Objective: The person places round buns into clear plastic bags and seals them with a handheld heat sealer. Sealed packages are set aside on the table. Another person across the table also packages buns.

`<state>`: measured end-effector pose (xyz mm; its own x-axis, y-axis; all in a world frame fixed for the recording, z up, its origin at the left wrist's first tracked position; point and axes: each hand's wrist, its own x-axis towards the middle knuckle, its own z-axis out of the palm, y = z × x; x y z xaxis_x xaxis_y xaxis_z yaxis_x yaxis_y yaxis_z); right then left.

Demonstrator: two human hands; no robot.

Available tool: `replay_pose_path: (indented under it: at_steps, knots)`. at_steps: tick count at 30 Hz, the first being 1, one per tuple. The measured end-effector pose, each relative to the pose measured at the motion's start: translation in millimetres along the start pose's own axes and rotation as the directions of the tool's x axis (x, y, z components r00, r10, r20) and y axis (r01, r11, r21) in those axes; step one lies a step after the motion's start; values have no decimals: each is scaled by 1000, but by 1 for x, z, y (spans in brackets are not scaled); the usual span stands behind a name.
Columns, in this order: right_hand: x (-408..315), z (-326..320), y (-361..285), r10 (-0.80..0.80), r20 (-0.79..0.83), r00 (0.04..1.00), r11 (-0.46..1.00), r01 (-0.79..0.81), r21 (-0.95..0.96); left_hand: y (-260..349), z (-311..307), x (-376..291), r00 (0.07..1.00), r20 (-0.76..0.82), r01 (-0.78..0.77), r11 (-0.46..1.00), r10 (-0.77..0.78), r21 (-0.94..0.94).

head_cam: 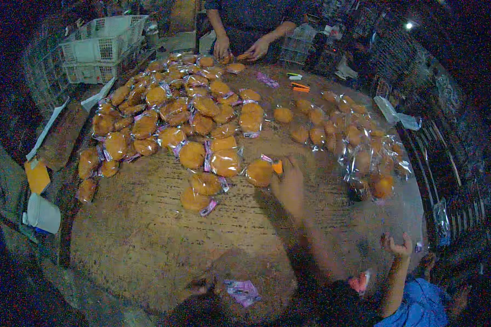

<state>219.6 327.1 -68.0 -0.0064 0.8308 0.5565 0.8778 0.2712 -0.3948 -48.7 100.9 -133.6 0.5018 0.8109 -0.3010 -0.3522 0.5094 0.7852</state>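
Note:
My right hand [289, 186] reaches over the wooden tabletop [155, 253] and grips a small orange stapler [277, 166]. Right beside its fingers lies a round golden bun in a clear bag [259, 173], with a pink label at the bag's upper edge. My left hand [199, 285] is a dark, blurred shape low in the picture, near a stack of purple printed labels [243, 292]; its fingers are too dim to make out. Left of the right hand, more bagged buns [226, 162] with purple label strips spread into a large heap [174, 110].
Clear-bagged buns [354, 139] cover the table's right side. A second orange stapler [301, 87] lies farther back. Across the table, a co-worker's hands [258, 49] handle buns. A small hand [397, 246] of another person rises at lower right. Plastic crates [102, 49] stand back left.

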Motion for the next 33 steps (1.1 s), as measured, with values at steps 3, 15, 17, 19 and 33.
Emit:
replay_pose_path:
  at_steps: [3,15,17,19,33]
  knots:
    - [53,33,-18,-160,132,978,986,165,-33,11,-4,4,999,5,41,996,-42,83]
    - [86,103,172,-98,183,978,772,191,-606,28,-13,-8,997,72,7,968,-26,249]
    - [65,115,202,-244,128,961,727,269,-631,27,-10,-12,994,112,-26,959,-5,281]
    - [51,117,213,-152,159,976,732,219,-646,26,-5,-16,987,160,-63,946,11,318]
    - [117,149,165,89,201,976,823,42,-566,30,-8,-24,999,-13,-28,963,33,268]
